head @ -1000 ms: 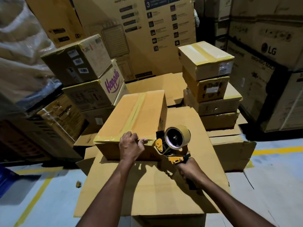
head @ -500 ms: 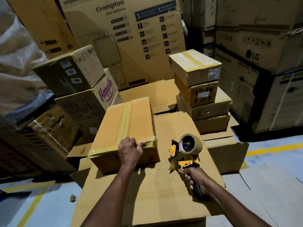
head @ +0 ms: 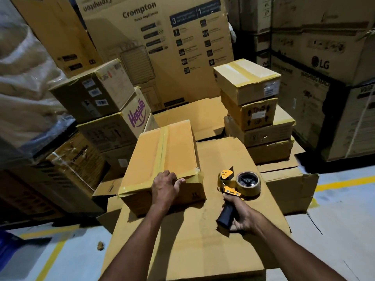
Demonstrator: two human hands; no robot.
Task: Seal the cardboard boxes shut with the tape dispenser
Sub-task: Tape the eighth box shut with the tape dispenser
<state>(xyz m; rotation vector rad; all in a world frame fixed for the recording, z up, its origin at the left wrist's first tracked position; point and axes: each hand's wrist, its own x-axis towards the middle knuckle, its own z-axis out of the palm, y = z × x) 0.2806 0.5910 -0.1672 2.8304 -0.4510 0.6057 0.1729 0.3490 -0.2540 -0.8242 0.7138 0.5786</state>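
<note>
A brown cardboard box (head: pixel 164 157) lies on a big flat carton (head: pixel 192 230), with tape along its top seam and along its near edge. My left hand (head: pixel 165 188) rests on the box's near top edge, fingers curled over the taped rim. My right hand (head: pixel 238 217) grips the black handle of a yellow tape dispenser (head: pixel 241 182). The dispenser lies on its side on the flat carton, to the right of the box and apart from it. Its tape roll faces up.
A stack of taped boxes (head: pixel 255 110) stands at the back right. Happilo and labelled boxes (head: pixel 113 118) pile up on the left. Tall Crompton (head: pixel 158 49) and LG (head: pixel 320 65) cartons wall the back. Grey floor with yellow lines (head: pixel 52 254) lies around.
My right hand drew the tape dispenser away from the box's near right corner and set it down on the flat carton. My left hand stayed on the box edge.
</note>
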